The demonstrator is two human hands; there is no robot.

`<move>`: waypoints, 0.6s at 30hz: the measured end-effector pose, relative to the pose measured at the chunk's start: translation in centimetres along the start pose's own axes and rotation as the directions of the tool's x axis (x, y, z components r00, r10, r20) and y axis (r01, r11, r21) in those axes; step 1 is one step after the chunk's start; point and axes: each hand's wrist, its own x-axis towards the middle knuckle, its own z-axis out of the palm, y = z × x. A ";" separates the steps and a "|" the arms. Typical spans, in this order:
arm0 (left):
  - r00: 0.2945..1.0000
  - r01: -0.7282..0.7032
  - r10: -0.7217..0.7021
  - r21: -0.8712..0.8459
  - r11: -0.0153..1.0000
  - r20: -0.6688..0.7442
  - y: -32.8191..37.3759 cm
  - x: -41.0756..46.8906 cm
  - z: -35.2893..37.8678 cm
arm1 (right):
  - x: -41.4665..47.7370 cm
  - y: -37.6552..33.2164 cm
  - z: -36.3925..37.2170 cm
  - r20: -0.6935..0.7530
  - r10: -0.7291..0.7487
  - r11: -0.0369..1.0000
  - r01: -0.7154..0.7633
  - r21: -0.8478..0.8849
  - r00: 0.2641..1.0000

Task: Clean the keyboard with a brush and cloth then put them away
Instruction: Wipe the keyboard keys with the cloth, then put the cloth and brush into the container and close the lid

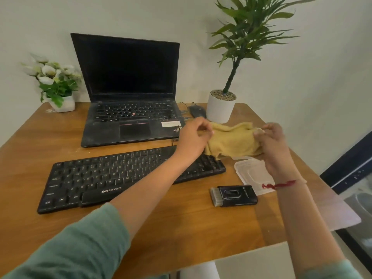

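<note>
A yellow cloth (pixel 233 140) hangs stretched between my two hands above the right end of the black keyboard (pixel 112 174). My left hand (pixel 194 137) pinches the cloth's left edge and my right hand (pixel 271 141) grips its right edge. The keyboard lies across the wooden table in front of me. A black brush with grey bristles (pixel 234 195) lies flat on the table to the right of the keyboard, near its front corner, apart from both hands.
An open black laptop (pixel 130 109) stands behind the keyboard, with a mouse (pixel 198 112) beside it. A clear plastic container lid (pixel 251 174) lies under my right wrist. A white potted plant (pixel 221 107) stands at the back right, a flower pot (pixel 62 105) at the back left. The table's right edge (pixel 332 198) is close.
</note>
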 end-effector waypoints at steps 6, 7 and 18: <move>0.997 0.039 -0.034 -0.071 0.997 0.066 0.5 3.7 5.1 | 4.3 -1.2 -2.9 -0.002 -0.151 0.981 0.150 -0.124 0.988; 0.997 0.040 -0.035 -0.074 0.996 0.066 0.6 4.0 5.5 | 4.7 -1.2 -3.4 -0.004 -0.145 0.982 0.143 -0.119 0.989; 0.995 0.067 -0.061 -0.084 0.994 0.077 0.5 2.8 5.1 | 3.8 -0.2 -3.6 0.043 -0.030 0.996 0.033 -0.080 0.999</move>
